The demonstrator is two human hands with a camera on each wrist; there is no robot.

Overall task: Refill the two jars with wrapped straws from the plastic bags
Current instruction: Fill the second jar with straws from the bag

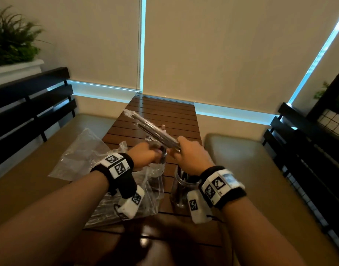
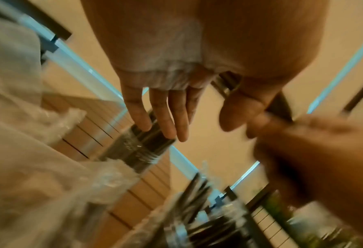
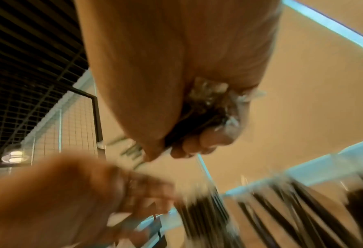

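Observation:
My right hand [image 1: 188, 152] grips a bundle of dark wrapped straws [image 1: 155, 129] by its near end; the bundle points up and to the left over the table. In the right wrist view the right hand [image 3: 189, 147] has its fingers curled tight round the straws [image 3: 206, 107]. My left hand [image 1: 147, 154] is just left of it, low over a glass jar [image 1: 163, 160]. In the left wrist view the left hand's fingers [image 2: 167, 120] are straight and touch that jar [image 2: 142, 151], which holds dark straws. A second jar [image 1: 181, 185] with straws stands under my right wrist.
Crumpled clear plastic bags [image 1: 82, 148] lie on the left part of the slatted wooden table [image 1: 164, 110]; one bag [image 1: 115, 206] under my left wrist holds more dark straws. Benches with black slat backs [image 1: 30, 104] flank the table. A window blind [image 1: 222, 54] closes the far end.

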